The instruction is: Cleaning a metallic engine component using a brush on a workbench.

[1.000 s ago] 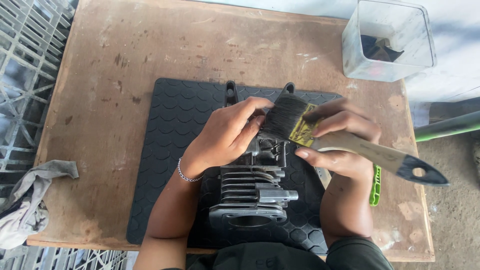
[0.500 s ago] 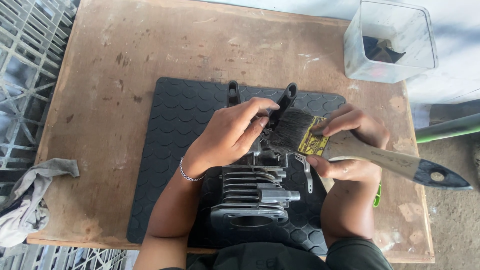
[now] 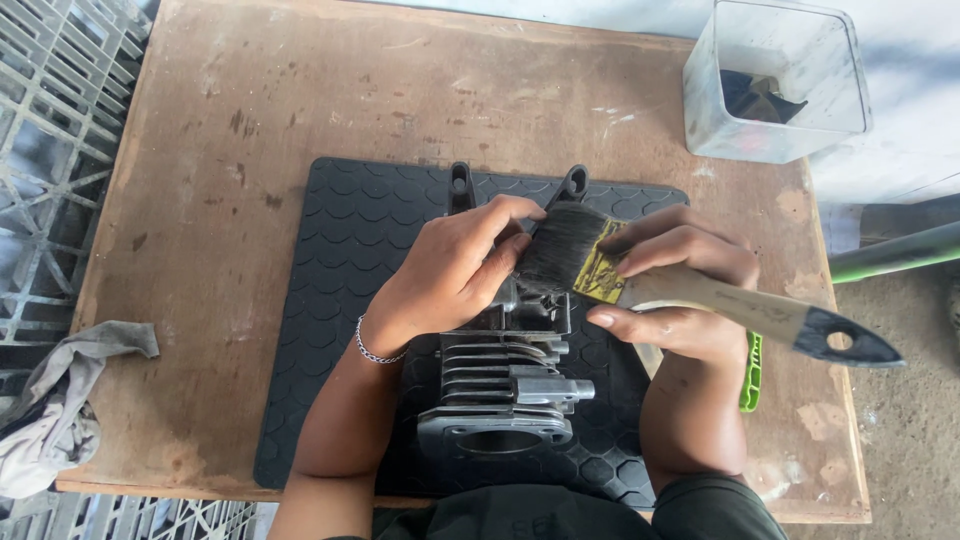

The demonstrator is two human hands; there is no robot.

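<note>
Black-bristled brush [image 3: 600, 268] in right hand [image 3: 672, 290] touches engine cylinder [image 3: 505, 385].

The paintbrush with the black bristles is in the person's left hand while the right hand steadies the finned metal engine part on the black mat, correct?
Not quite. The head view shows the paintbrush in the right hand, while the left hand steadies the finned metal engine part on the black mat.

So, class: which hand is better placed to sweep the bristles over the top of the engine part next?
The right hand: it already grips the paintbrush, bristles at the top of the engine part. The left hand is busy steadying that part.
</note>
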